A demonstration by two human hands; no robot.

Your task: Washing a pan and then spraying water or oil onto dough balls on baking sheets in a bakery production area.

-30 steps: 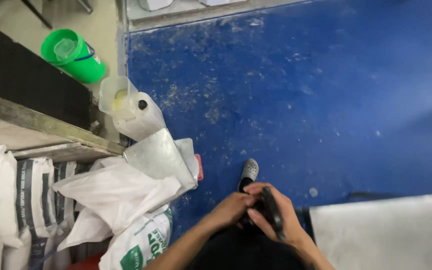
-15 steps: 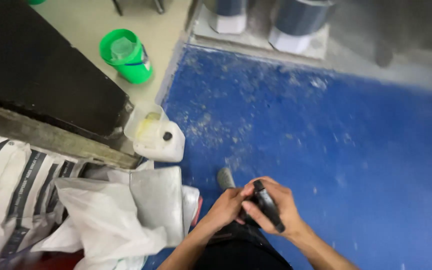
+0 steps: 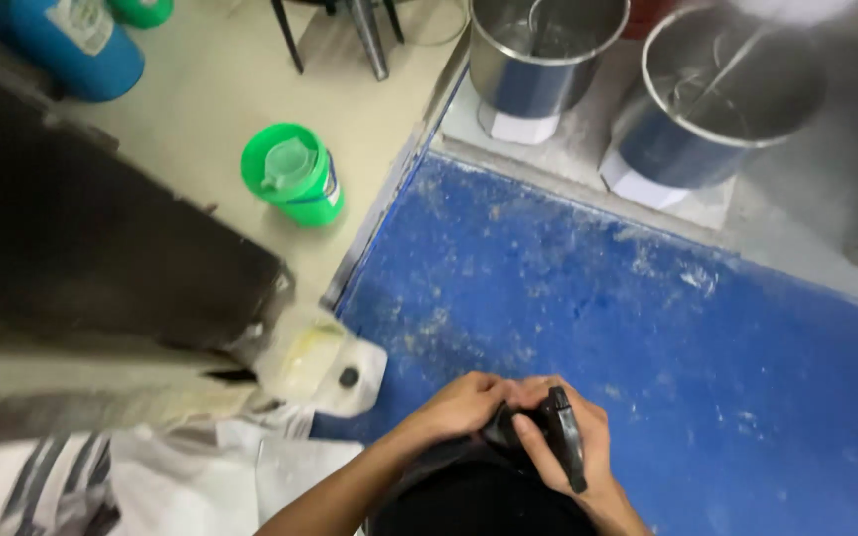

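My two hands meet low in the middle of the view, above a blue floor (image 3: pixel 647 298). My right hand (image 3: pixel 573 452) grips a slim black object (image 3: pixel 565 449), perhaps a marker or small tool, pointing down and right. My left hand (image 3: pixel 464 402) presses against its upper end, fingers curled over a dark bit there. Beneath both hands lies something black and rounded (image 3: pixel 484 496), partly hidden by my arms.
A pale plastic jug with a black cap (image 3: pixel 320 362) stands left of my hands beside white sacks (image 3: pixel 181 481). A green lidded bucket (image 3: pixel 292 174) sits on the beige floor. Two steel tubs (image 3: pixel 543 55) (image 3: pixel 717 94) stand at the back. A dark table (image 3: pixel 81 248) fills the left.
The view has swung forward: the green bucket and jug shifted down and left, and the steel tubs came into sight. My hands stay together on the black object.
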